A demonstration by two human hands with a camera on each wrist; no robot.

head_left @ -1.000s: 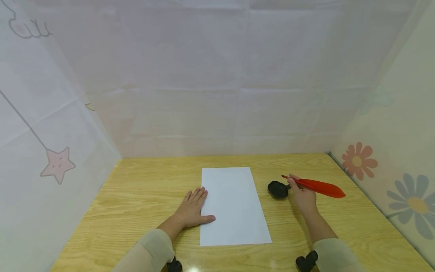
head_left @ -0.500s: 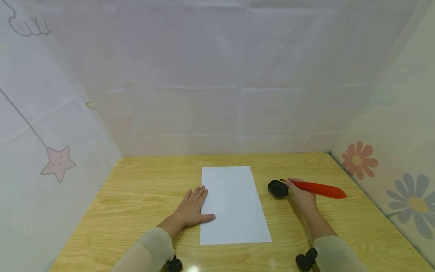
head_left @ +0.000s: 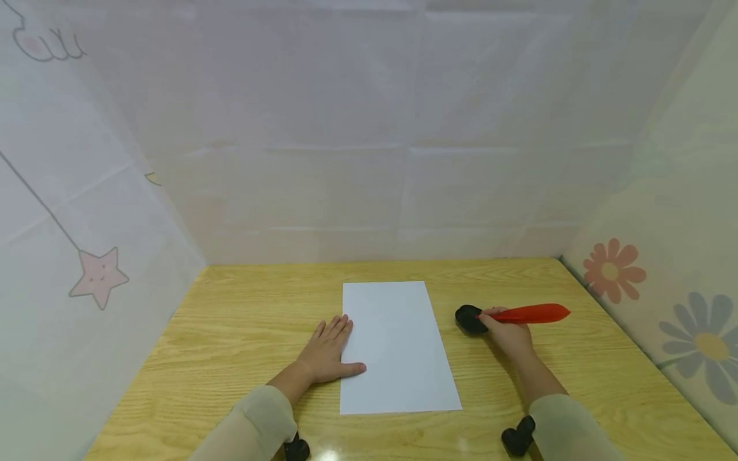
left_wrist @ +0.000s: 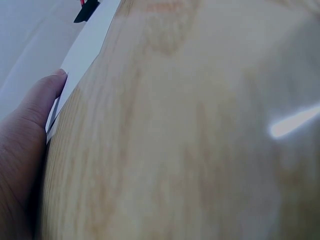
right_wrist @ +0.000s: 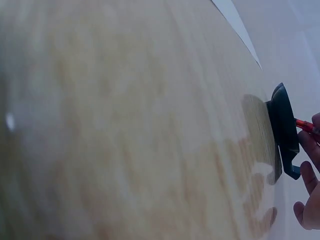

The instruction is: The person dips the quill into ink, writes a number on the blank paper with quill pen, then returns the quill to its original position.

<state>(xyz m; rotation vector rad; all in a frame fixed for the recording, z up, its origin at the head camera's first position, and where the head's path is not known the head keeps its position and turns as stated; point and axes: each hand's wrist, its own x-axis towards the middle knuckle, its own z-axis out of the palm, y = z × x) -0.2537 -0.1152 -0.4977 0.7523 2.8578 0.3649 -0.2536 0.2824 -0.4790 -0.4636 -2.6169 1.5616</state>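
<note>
Red feather-shaped pen [head_left: 533, 314] is in your R hand [head_left: 512, 336], pinched b/w thumb & fingers down near the thin end; wide red part sticks out to your R, past the knuckles. Low grip prob. gives you finer ctrl of the tip, & keeping the broad part behind the hand leaves the view of the dish free. Thin end is over the black dish [head_left: 469, 320]; can't tell if it's touching the bottom, rim hides it in the R wrist view. Your lower R fingers are curled near the dish's short handle [right_wrist: 291, 173]; contact unclear, may be there to steady it. Dish sits on the wood tabletop [head_left: 259, 294], just R of the white sheet [head_left: 398, 346] & apart from it, so prob. reachable w/o your arm crossing the paper. L hand [head_left: 324, 360] lies flat at the sheet's L edge, fingers spread, holding nothing; thumb is out over the paper, index tip just on the edge. Looks like a paperweight job: wide spread ≈ less slip/rotation, & most of the sheet is left uncovered. Sheet's flat, roughly centred in front of you, no marks visible AFAICT.
</note>
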